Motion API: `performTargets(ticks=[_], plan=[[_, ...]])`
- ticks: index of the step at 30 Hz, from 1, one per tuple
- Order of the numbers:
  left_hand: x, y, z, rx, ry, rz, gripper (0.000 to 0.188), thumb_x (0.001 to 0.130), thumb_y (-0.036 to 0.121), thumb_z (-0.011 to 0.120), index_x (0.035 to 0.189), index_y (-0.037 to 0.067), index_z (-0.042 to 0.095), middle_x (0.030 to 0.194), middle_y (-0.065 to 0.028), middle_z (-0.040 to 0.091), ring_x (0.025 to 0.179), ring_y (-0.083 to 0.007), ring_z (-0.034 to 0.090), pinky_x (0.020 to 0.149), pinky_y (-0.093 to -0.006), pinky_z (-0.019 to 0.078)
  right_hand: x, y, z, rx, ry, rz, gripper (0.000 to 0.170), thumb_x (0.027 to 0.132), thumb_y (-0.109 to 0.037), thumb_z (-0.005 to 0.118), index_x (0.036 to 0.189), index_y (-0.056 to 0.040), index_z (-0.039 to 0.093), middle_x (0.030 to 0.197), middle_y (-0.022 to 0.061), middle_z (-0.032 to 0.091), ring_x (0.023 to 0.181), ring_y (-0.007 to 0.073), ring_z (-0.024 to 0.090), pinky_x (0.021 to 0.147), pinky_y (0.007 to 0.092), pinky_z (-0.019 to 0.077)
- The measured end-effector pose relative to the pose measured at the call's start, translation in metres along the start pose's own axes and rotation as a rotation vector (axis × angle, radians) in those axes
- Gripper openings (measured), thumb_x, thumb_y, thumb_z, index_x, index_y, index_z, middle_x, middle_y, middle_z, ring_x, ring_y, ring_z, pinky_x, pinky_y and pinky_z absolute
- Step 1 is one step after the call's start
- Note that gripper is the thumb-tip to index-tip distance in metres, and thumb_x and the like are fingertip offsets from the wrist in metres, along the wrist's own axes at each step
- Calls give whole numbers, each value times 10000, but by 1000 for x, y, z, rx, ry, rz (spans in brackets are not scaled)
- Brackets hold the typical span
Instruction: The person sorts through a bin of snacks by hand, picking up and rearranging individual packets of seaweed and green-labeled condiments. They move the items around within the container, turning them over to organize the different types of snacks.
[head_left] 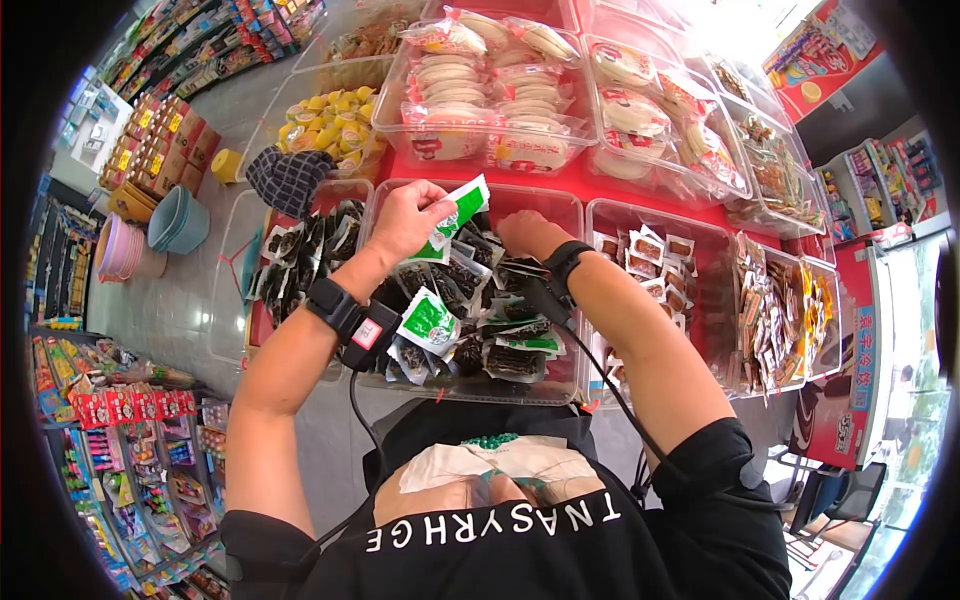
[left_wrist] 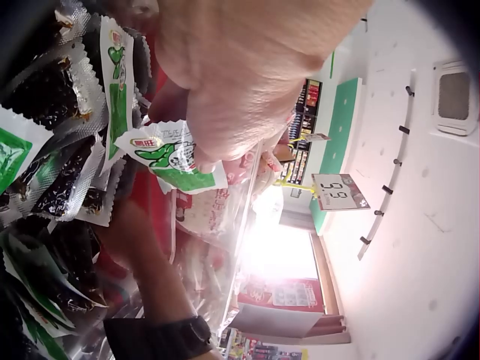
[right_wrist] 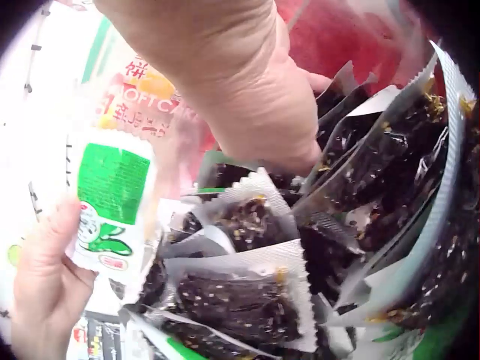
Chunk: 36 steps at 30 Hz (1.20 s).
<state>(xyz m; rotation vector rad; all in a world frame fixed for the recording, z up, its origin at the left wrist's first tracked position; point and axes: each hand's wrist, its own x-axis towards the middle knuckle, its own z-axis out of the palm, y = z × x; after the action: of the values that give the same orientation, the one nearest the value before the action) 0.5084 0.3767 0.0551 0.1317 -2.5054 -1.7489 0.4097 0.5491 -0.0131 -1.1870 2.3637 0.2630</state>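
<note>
We see left hand (head_left: 408, 220) pinching green-white snack packet (head_left: 468, 203); right hand (head_left: 530, 235) inside clear bin (head_left: 566, 208), grip: can't tell.

A black short-sleeved T-shirt (head_left: 420, 570) is printed with white capitals (head_left: 495, 533); beyond its sleeves (head_left: 710, 470), black wrist straps (head_left: 567, 258) are worn, with black cables (head_left: 612, 388) attached

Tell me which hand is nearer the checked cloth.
Left. The left hand holds a packet right of the cloth; the right hand is in the bin, farther right.
</note>
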Motion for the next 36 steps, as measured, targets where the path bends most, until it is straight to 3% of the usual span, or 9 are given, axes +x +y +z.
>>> performTargets(ticks=[6,12,14,19,22,25,28,31,36], plan=[[-4,-17,-11,-75,18,-13,222,774,98,612,933,-54,587,844,-88,636,727,-95,583,657,-230,468,-8,-3,-20,-54,-136,-48,215,653,-78,581,847,-12,643,878,167,625,862,300,605,722,388,483],[10,-13,7,115,14,96,204,772,108,607,929,-23,602,792,-85,638,704,-98,576,646,-242,454,-31,-14,17,277,194,231,303,773,-110,453,1063,-44,511,1058,187,546,987,312,546,790,393,456],[22,-18,22,154,-41,141,205,790,99,596,947,-32,594,813,-55,630,723,-72,550,659,-224,447,-37,-10,17,319,149,249,339,795,-103,425,1129,-46,434,1133,190,493,1041,318,509,830,394,436],[35,-3,68,420,-132,496,156,746,106,589,883,37,620,824,-144,614,764,-295,591,669,-320,469,-35,-14,26,348,158,243,299,776,-85,437,1061,-26,504,1074,175,548,975,308,551,819,402,442],[43,-16,88,678,-294,640,155,759,129,547,867,44,620,811,-130,619,745,-301,587,661,-345,470,-44,-15,17,342,91,248,294,758,-97,458,1033,-31,539,1051,166,570,947,297,570,820,393,434],[50,-34,100,931,-445,535,179,762,130,531,902,59,617,855,-114,620,753,-301,582,664,-370,470,-46,-16,26,286,62,232,332,751,-140,471,1063,-45,535,1105,166,533,1067,308,482,886,414,361],[58,-44,106,691,-494,194,203,763,121,528,942,71,611,908,-123,613,831,-306,577,730,-383,462,-60,-22,35,321,306,272,342,746,-165,484,1064,-47,529,1096,160,519,1096,323,424,899,437,328],[63,-49,97,629,-683,233,259,752,90,542,1006,69,584,1021,-147,576,972,-308,533,831,-384,426,-72,-24,26,237,354,317,353,707,-111,529,1055,-52,515,1065,137,504,1042,300,450,840,400,394],[49,-15,65,634,-542,474,340,725,35,573,1062,44,536,1087,-148,533,1040,-298,490,892,-353,398,-69,-10,15,354,526,284,335,692,-61,534,1027,-50,520,1032,137,510,978,316,476,802,396,427]])
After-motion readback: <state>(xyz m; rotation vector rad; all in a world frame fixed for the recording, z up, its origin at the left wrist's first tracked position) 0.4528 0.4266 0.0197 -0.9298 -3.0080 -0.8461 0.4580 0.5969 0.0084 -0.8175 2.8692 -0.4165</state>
